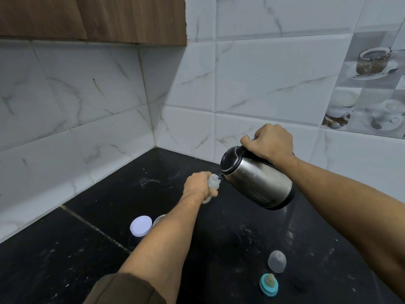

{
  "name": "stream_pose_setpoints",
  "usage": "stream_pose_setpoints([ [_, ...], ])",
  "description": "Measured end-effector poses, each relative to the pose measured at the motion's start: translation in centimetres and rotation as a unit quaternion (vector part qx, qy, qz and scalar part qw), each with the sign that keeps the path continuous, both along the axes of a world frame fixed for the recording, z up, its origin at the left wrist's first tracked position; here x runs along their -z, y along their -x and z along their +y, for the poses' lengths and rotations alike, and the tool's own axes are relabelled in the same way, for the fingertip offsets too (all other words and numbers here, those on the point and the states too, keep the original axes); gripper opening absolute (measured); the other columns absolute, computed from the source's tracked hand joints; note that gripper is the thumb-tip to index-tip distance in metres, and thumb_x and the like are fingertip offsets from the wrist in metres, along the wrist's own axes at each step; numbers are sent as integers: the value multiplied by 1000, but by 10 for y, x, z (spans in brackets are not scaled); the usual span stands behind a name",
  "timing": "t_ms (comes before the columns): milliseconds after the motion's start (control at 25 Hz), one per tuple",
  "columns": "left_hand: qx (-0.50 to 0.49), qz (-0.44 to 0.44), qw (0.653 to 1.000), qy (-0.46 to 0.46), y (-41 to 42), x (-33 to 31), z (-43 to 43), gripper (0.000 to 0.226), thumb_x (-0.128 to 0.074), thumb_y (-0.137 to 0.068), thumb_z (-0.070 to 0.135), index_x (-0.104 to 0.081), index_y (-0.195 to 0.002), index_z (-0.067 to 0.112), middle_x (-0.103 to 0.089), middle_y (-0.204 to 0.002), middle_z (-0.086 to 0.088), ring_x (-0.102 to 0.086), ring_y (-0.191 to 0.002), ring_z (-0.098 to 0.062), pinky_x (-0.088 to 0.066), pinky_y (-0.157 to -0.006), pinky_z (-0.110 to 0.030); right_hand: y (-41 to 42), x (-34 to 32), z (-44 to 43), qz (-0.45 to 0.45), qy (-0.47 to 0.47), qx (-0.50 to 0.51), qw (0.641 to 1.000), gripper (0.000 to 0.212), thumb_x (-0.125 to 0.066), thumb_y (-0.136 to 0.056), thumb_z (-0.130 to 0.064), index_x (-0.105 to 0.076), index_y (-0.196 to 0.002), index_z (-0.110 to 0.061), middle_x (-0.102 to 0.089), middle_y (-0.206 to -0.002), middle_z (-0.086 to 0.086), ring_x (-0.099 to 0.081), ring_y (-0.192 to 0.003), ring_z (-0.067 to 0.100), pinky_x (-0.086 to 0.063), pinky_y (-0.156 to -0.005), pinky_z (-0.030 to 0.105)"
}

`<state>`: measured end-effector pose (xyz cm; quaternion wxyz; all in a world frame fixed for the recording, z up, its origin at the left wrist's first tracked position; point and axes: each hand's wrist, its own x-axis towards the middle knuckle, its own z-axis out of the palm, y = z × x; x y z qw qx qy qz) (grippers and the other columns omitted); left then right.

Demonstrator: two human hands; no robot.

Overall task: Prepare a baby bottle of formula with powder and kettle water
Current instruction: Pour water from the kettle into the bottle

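Steel and black plastic make up the kettle (257,179), which the right hand (270,142) holds in the air by its handle, fingers (245,140) wrapped tight around the grip. It is tipped well over to the left, lid side facing the corner of the wall, with its spout just at the open mouth of the baby bottle (213,183). A thin thread of water seems to run from spout to bottle, though it is too small to be sure.

The left hand (198,185) holds the bottle, fingers closed around its clear body so that only the neck and a bit of the base show. The bottle stands roughly upright, leaning slightly toward the kettle, over the black bench (98,249); whether its base touches the surface cannot be told.

Nearer the camera, beside the left forearm, a white round lid (141,226) lies by a clear jar (158,219), which the arm mostly hides. Down at the lower right of the bench, well apart from the pouring, a clear dome cap (276,261) stands alone, and just below it sits the blue ring with its teat (269,284) pointing up. Pale specks and smears mark the dark surface. White marbled tiles (263,73) cover both walls, a wooden cupboard (92,18) hangs at upper left, and a brown sleeve (122,290) shows at the bottom edge.
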<state>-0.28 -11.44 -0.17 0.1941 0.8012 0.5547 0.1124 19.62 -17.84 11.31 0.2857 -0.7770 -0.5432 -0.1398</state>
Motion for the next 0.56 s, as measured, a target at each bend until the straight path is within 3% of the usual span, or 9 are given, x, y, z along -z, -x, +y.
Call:
stream_pose_setpoints([
  [560, 6, 5, 1000, -3, -5, 0, -2, 40, -84, -76, 28, -68, -113, 28, -72, -103, 1, -67, -98, -23, -56, -89, -39, -3, 0, -1, -4, 4, 6, 1000, 46, -61, -77, -45, -42, -50, -13, -35, -45, 2, -41, -49, 26, -27, -51, 27],
])
